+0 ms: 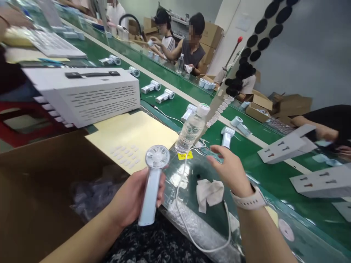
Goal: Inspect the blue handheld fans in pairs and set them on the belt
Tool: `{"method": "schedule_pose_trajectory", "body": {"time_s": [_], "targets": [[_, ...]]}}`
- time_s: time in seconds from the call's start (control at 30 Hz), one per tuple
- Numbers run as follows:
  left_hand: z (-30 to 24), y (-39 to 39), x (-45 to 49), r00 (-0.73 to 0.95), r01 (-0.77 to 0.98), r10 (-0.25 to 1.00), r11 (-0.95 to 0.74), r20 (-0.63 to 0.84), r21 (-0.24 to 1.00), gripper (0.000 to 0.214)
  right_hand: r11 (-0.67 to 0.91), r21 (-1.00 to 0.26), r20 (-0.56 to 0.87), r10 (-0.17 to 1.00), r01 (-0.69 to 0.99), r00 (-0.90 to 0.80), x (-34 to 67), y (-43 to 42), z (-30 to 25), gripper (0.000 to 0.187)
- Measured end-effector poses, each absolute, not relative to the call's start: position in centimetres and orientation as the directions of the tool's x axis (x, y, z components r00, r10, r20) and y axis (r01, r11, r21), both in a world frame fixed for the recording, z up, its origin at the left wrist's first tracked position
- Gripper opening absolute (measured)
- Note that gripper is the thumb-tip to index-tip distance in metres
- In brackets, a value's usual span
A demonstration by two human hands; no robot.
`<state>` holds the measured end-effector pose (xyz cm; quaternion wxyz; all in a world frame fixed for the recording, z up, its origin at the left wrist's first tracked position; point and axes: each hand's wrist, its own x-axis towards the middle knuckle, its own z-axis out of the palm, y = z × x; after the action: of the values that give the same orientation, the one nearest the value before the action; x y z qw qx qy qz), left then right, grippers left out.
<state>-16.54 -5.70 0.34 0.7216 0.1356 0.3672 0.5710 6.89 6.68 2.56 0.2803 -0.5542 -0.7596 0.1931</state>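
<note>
A light-blue handheld fan (151, 195) with a round clear grille stands nearly upright in my left hand (133, 197), whose fingers wrap its handle. My right hand (229, 166), with a pale watch on the wrist, is held over the table's edge beside the belt; its thumb and fingers are apart and nothing is in them. Just beyond its fingertips another handheld fan (227, 136) lies on the green belt. Below the right hand are a crumpled white cloth (210, 193) and a white cable (179, 204) looped on the glass-topped table.
A clear water bottle (190, 131) stands between my hands, farther off. Left of it lies a yellow sheet (137, 128) with small white stickers, before a white vented box (104, 96). More fans (165, 95) lie along the green belt (186, 98). Co-workers sit across it.
</note>
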Motion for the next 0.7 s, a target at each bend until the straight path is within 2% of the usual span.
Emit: {"method": "schedule_pose_trajectory", "body": {"time_s": [0.1, 0.17, 0.3, 0.43, 0.5, 0.57, 0.63, 0.7], "targets": [[-0.3, -5.2, -16.0, 0.120, -0.688, 0.910, 0.364, -0.397, 0.627, 0.034, 0.197, -0.521, 0.182, 0.976, 0.830, -0.118, 12.0, 4.1, 2.4, 0.027], [-0.5, -4.8, -15.1, 0.147, -0.660, 0.901, 0.396, -0.407, 0.638, 0.032, 0.174, -0.500, 0.160, 0.981, 0.848, -0.107, 13.6, 2.6, 1.2, 0.025], [0.3, -4.4, -12.6, 0.198, -0.615, 0.882, 0.451, -0.427, 0.647, 0.025, 0.229, -0.530, 0.179, 0.971, 0.817, -0.156, 12.9, 0.5, -1.8, 0.018], [1.0, -4.5, -10.7, 0.227, -0.596, 0.871, 0.478, -0.435, 0.646, 0.021, 0.210, -0.611, 0.254, 0.965, 0.763, -0.063, 12.5, -0.9, -1.4, 0.019], [1.0, -4.7, -9.9, 0.282, -0.571, 0.864, 0.501, -0.417, 0.651, 0.029, 0.199, -0.741, 0.234, 0.972, 0.642, -0.033, 12.8, -1.9, -0.2, 0.017], [0.8, -4.9, -9.0, 0.357, -0.539, 0.843, 0.538, -0.403, 0.648, 0.046, 0.212, -0.874, 0.204, 0.977, 0.437, -0.067, 12.5, -3.3, 1.1, 0.015], [0.5, -5.2, -7.9, 0.415, -0.488, 0.810, 0.582, -0.414, 0.650, 0.063, 0.208, -0.952, 0.184, 0.975, 0.226, -0.122, 11.4, -4.8, 1.9, 0.015], [0.2, -5.4, -6.9, 0.415, -0.423, 0.799, 0.593, -0.435, 0.685, 0.073, 0.123, -0.991, 0.115, 0.985, 0.056, -0.132, 9.7, -6.3, 2.1, 0.015]]}}
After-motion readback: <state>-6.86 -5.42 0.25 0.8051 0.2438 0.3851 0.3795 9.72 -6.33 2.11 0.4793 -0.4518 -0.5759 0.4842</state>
